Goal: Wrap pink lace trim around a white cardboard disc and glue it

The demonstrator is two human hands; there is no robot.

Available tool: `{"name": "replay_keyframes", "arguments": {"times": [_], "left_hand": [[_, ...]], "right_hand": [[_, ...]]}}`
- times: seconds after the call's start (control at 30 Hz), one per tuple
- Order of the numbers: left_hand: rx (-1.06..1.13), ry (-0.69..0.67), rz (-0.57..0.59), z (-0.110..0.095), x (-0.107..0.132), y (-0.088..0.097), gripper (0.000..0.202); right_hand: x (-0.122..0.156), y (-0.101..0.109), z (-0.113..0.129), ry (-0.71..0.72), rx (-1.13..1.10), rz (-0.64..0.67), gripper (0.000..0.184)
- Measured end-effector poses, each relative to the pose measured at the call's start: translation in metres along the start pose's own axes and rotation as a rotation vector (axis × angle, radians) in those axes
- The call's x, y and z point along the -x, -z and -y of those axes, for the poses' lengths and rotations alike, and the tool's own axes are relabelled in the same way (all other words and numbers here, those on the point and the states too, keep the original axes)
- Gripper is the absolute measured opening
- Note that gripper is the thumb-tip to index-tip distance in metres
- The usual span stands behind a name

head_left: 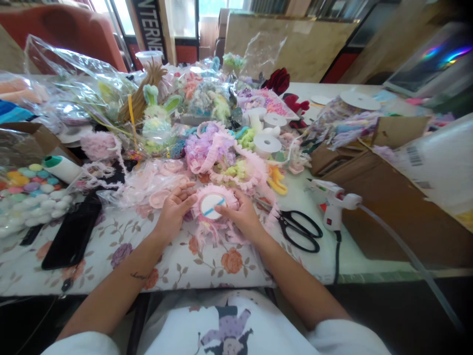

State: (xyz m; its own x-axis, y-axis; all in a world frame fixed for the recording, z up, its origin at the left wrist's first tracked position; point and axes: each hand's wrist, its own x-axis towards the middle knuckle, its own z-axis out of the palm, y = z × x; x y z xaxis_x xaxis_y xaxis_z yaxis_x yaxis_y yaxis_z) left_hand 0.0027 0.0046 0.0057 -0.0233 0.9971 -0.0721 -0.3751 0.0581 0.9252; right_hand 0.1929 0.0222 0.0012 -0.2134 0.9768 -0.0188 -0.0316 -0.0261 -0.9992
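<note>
In the head view a round piece with a pink ruffled edge (201,192) is tilted up just above the floral tablecloth. Its centre is a white disc (210,206) crossed by a blue strip, and pink frayed strands hang below. My right hand (244,215) is closed on its right side, thumb pressed on the disc, other fingers hidden behind. My left hand (176,209) is at the left edge, fingers loosely bent and apart, the thumb tip at the ruffle. A length of pink ruffled trim (258,165) curves behind and down to the right.
Black-handled scissors (301,230) lie right of my right hand, a white glue gun (334,202) with its cord beyond them. A cardboard box (391,212) stands at right. A black phone (72,236) and bagged pompoms (40,197) are at left. Wrapped flowers and white spools (266,143) pile up behind.
</note>
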Motion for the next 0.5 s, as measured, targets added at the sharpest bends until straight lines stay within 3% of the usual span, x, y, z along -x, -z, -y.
{"name": "replay_keyframes", "arguments": {"times": [0.23, 0.5], "left_hand": [[-0.173, 0.017, -0.045, 0.0069, -0.0005, 0.0035, 0.026], [-0.148, -0.017, -0.067, 0.006, 0.0007, 0.0025, 0.024]], "right_hand": [[-0.0004, -0.0004, -0.003, -0.048, -0.094, -0.037, 0.054], [0.0008, -0.0047, -0.0021, -0.086, -0.164, -0.005, 0.055]]}}
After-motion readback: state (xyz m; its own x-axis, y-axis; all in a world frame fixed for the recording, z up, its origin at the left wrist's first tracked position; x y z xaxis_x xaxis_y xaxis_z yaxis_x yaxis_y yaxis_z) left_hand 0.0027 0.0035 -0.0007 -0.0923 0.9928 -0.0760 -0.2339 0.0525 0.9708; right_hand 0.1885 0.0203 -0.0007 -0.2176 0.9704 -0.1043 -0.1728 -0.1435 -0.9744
